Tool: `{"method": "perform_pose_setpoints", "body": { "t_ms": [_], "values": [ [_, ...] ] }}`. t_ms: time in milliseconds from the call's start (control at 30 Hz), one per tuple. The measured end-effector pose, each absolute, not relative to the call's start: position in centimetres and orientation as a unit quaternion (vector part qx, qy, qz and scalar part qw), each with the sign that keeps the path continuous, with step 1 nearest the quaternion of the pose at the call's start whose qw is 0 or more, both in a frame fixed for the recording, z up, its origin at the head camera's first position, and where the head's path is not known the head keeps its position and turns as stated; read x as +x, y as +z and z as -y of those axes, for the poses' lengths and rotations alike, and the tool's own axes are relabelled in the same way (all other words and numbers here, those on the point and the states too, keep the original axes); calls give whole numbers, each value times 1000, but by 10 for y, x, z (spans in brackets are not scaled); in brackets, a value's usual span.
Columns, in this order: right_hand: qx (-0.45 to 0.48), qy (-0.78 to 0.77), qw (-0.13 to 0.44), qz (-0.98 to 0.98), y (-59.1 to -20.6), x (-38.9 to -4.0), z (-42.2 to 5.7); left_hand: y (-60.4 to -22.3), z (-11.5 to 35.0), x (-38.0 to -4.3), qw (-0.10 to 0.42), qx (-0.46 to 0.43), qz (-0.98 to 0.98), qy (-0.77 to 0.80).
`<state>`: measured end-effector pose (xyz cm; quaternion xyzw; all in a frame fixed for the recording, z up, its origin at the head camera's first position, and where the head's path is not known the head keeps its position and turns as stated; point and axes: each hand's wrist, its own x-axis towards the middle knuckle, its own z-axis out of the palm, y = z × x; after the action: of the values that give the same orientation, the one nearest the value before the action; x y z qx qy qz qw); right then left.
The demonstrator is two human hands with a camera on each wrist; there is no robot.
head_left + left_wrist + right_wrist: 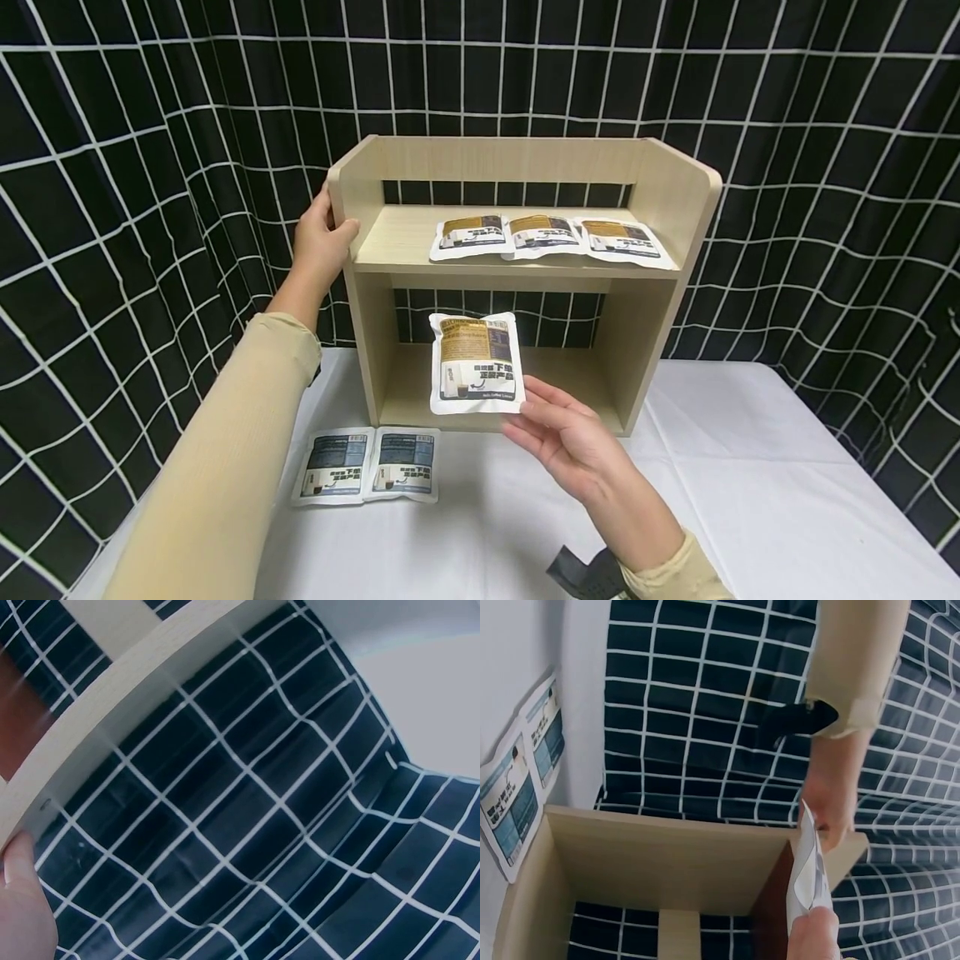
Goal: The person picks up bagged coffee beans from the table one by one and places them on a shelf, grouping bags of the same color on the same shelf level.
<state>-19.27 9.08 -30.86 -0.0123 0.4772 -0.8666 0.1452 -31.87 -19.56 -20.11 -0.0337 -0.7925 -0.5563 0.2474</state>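
My right hand (573, 446) pinches a white coffee packet (477, 367) with a brown label at its lower right corner, up in front of the shelf's lower compartment. Edge-on in the right wrist view, the same packet (804, 874) sits in the fingertips. My left hand (318, 246) grips the left side panel of the small wooden shelf (517, 160), thumb at its front edge. That panel (75, 739) crosses the left wrist view above the hand. Three brown-labelled packets (545, 236) lie in a row on the upper board, toward the right.
Two blue-labelled packets (405, 464) lie side by side on the white tablecloth (735, 467), before the shelf's left front corner. Black cloth with a white grid (517, 75) hangs behind and on both sides. A dark strap (588, 575) shows by the right sleeve.
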Motion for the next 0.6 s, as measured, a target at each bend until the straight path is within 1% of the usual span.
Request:
{"method": "perform_pose_setpoints", "body": {
  "t_ms": [600],
  "values": [
    [-18, -868, 150, -473, -271, -194, -84, -201, 195, -318, 247, -32, 796, -552]
  ]
}}
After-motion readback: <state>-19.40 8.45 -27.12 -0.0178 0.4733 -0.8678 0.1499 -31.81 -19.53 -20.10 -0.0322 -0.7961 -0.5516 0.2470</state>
